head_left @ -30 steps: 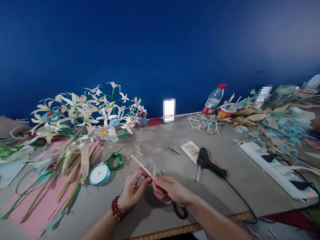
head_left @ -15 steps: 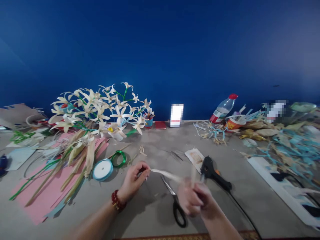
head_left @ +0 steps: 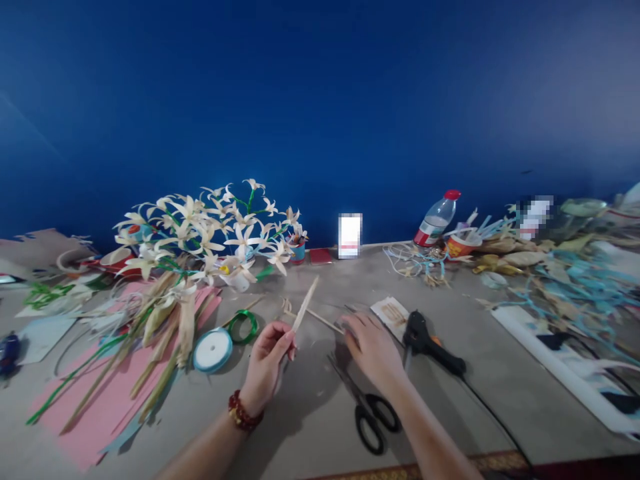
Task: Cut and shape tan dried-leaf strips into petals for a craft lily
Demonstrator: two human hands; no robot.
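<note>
From my remote station I logged the near desk [head_left: 310, 427] first. Scissors with black looped handles [head_left: 370, 423] lay just beside the right forearm, blades pointing away. The left grip [head_left: 270, 367] was clamped on a narrow, pale, flat strip [head_left: 306, 305], its free end tilted up and away. Half a second earlier that strip had spanned both grips; the left now held it alone, so the right was relieved of it. The right grip [head_left: 373, 347] lay palm down, fingertips at the end of a thin, pale stick [head_left: 325, 320]; I could not tell whether they pinched it.

Beyond the right grip lay a black glue gun [head_left: 425, 340]; on the left, a round white-and-blue ribbon spool [head_left: 213, 349] and pink paper sheets [head_left: 70, 420]. Farther back stood cream, star-petalled flowers on green stems [head_left: 220, 227] and a clear plastic bottle with a red cap [head_left: 437, 219]. A plain blue wall [head_left: 320, 100] closed the room.
</note>
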